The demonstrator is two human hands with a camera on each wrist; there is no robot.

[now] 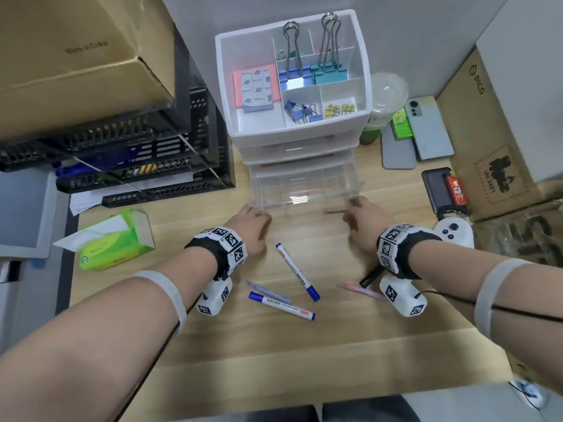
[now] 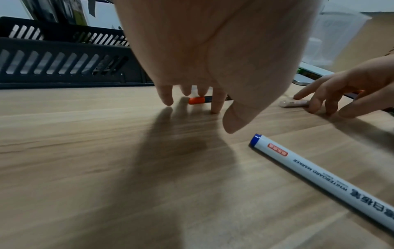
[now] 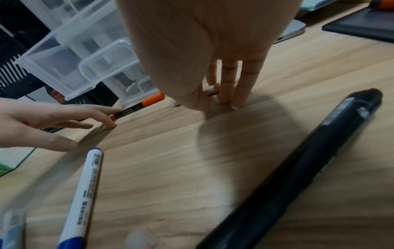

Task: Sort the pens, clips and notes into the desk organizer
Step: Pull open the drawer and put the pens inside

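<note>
Wooden tabletop, both hands down at the open drawer

Wooden tabletop (image 1: 304,354) carried several loose pens nearest the person: a whiteboard marker (image 1: 281,306) with blue caps lay just beside a pale grey-blue pen (image 1: 268,292), and a second blue-capped marker (image 1: 298,272), printed "WHITEBOARD MARKER" in the left wrist view, lay tilted between the two wrists. A pink pen (image 1: 361,290) and a black pen (image 1: 370,277) lay under the right wrist.

Beyond them the left hand (image 1: 248,228) had its grip spread loose, fingers fairly straight, the fingertips (image 2: 216,107) resting on the wood and holding nothing; an orange-capped pen (image 2: 199,100) lay just behind them. The right hand (image 1: 364,222) was likewise loose and holding nothing, its fingertips (image 3: 235,101) on the wood, touching a small pale pen (image 2: 295,103) that lay beneath the fingers.

Both hands sat at the front corners of a clear drawer (image 1: 304,187) pulled out from the bottom of the white desk organizer (image 1: 297,141). In the organizer's top tray lay a notepad (image 1: 257,88) printed "Notes" on a pink pad, large blue and teal binder clips (image 1: 313,71), small blue clips (image 1: 301,112) and yellow clips (image 1: 339,109), each kind in its own compartment.

To the right, a cardboard box (image 1: 487,123) read "PICO".
</note>
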